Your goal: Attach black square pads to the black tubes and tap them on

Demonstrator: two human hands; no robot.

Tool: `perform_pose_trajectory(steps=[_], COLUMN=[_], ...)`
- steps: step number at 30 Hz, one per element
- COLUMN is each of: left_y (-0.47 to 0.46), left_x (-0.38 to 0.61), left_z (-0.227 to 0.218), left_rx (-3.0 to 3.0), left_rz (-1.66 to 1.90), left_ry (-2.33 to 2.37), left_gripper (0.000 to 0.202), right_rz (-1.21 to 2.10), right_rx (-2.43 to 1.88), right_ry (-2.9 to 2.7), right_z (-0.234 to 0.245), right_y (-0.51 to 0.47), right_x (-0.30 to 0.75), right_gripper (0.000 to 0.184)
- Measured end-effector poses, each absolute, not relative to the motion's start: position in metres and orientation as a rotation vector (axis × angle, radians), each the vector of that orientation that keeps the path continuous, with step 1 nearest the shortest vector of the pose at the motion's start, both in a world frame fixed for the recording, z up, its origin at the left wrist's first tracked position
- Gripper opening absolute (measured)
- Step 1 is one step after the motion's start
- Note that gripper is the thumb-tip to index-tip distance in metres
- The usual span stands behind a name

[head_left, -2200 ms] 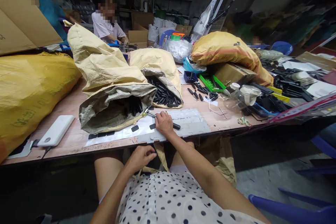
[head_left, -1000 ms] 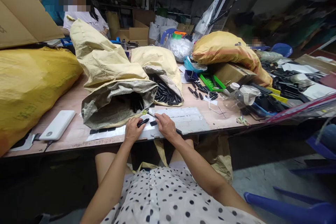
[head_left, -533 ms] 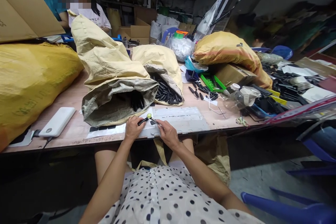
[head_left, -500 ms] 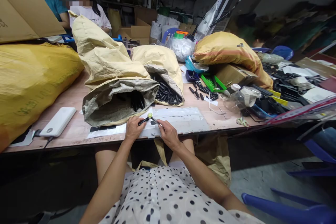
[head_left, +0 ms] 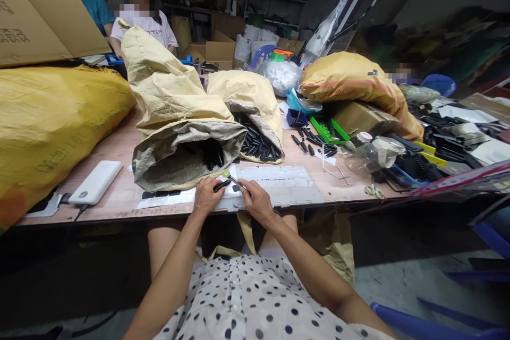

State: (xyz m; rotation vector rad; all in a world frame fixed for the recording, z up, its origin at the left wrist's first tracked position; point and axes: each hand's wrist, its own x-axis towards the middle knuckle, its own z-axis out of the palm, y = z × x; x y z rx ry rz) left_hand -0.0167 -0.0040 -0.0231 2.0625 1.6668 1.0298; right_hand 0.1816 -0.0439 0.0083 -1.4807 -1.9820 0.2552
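My left hand is closed on a small slim black plastic piece, pointing right. Closed too, my right hand grips a thin metal-shafted tool with a round yellow-green end. That end sits just above the black piece's tip; I cannot tell whether they touch. Both hands are at the table's front edge, over a flat grey-white board. Right behind them, a cream sack lies with its mouth facing me and black pieces inside. Beside it, a second sack holds many similar black pieces.
A white power bank with a cable lies left, beside a big yellow sack. To the right are a green tray, loose black pieces, a clear plastic jar and scissors. Two people are across the table.
The whole view has shifted slightly, so things appear further right. The black piece in my left hand has come closer beneath the tool's round end. Both hands keep their grip.
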Motion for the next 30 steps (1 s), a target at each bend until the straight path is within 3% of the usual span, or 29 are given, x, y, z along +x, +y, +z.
perform_pose_trajectory(steps=[8, 16, 20, 25, 30], left_y=[-0.006, -0.012, -0.045, -0.106, -0.12], left_x=[-0.017, -0.019, -0.016, -0.012, -0.017], left_z=[-0.022, -0.015, -0.014, -0.055, -0.102], left_rx=[2.107, 2.136, 2.123, 2.134, 2.037], left_rz=[1.025, 1.116, 1.274, 1.089, 0.91], left_ry=[1.695, 1.63, 1.509, 1.37, 1.579], left_gripper=[0.013, 0.009, 0.017, 0.021, 0.021], right_rz=[-0.037, -0.08, -0.085, -0.095, -0.081], right_rx=[-1.753, -1.833, -1.827, -1.824, -1.837], right_ry=[-2.114, -2.166, -2.172, -2.174, -2.18], right_z=[0.008, 0.002, 0.002, -0.001, 0.001], right_y=[0.008, 0.009, 0.01, 0.011, 0.011], right_x=[0.187, 0.182, 0.182, 0.182, 0.181], right_gripper=[0.031, 0.024, 0.022, 0.021, 0.022])
